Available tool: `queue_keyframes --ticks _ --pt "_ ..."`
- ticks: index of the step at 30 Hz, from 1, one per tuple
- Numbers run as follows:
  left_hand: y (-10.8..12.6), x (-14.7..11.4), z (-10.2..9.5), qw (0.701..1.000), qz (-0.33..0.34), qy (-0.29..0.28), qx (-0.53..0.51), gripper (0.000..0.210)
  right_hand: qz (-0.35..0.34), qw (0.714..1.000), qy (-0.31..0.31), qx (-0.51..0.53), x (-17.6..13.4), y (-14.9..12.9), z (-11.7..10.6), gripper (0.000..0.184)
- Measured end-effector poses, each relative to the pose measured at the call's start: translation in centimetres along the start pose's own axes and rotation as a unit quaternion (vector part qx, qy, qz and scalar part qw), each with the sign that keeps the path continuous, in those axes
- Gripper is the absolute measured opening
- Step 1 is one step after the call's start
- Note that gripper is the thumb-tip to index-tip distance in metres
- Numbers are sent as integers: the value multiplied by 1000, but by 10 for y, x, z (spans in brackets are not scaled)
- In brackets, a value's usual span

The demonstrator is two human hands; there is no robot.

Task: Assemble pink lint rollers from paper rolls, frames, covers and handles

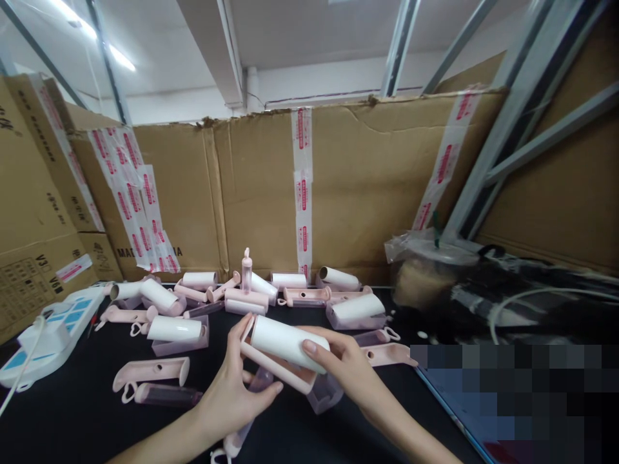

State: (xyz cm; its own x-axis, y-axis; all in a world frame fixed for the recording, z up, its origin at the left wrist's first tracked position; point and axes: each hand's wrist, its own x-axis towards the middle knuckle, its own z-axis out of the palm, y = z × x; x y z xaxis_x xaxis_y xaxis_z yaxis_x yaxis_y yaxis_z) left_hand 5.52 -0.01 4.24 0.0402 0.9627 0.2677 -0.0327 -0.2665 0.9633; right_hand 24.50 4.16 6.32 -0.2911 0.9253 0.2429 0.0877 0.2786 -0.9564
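In the head view, the white roll point(285, 339) is held up in front of the person, lying at a slant along a pink holder point(280, 368) above the dark surface point(72, 425). The left hand point(233, 386) has its fingers clamped on the holder near its left end, though part of that grip is hidden, and the thumb sticks out below. The right hand point(347, 361) pinches the roll near its right end, thumb on the near side. A gap shows between roll and holder toward the right, and I cannot tell whether the left end sits fully against the end plate. The roll looks smooth, so a light pinch could let it slide out or skew; pushing hard on one end might twist the holder out of the left fingers, or strain its thin end plates. Just below are a clear purple case point(325, 393) and a slim tube point(238, 441); a dip of the wrists could knock either aside. A dropped roll could run into the crowded parts behind, such as another roll on a case point(175, 328). Wide elbow movement to the right risks bumping the flat device point(449, 406), and a longer reach might tip the drink cup point(418, 280).
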Motion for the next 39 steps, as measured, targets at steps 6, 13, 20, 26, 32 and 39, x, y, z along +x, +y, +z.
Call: queue_keyframes --ticks 6,13,20,26,32,39 --pt "0 -4 -1 999 -14 -37 -27 91 44 999 -7 1 -2 -5 1 49" --pt "-2 6 1 988 -33 -39 -148 87 -30 997 28 -71 -8 -5 7 46" --pt "10 12 -9 976 -156 -18 -153 56 -111 980 14 -164 -19 -8 20 47" --pt "8 13 -10 956 -232 -48 -171 37 -117 976 -106 -149 -16 -11 4 61" --pt "8 15 -14 925 -255 -87 -268 21 30 992 -115 33 -12 5 1 48" --pt "6 14 -11 861 -334 -111 -367 7 137 957 -129 223 -20 -6 16 54"
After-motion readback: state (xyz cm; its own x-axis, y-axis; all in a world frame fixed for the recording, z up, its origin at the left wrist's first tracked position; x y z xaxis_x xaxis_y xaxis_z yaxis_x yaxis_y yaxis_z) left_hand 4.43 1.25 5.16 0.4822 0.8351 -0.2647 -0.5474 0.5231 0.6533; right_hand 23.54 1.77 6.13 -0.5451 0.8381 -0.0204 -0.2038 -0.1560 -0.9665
